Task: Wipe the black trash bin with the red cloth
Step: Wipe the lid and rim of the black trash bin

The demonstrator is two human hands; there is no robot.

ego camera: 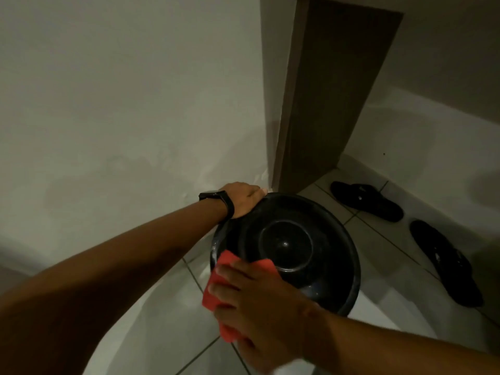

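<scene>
The black trash bin (319,212) stands on the tiled floor by the wall corner, seen from above, round and glossy with a raised inner ring. My left hand (244,198), with a black watch on the wrist, grips the bin's far left rim. My right hand (259,301) presses the red cloth (224,269) flat against the bin's near left edge; my fingers cover most of the cloth.
A pair of black sandals (365,197) (446,263) lies on the floor tiles to the right of the bin. A brown door (332,104) stands open behind the bin. A white wall (121,104) runs along the left.
</scene>
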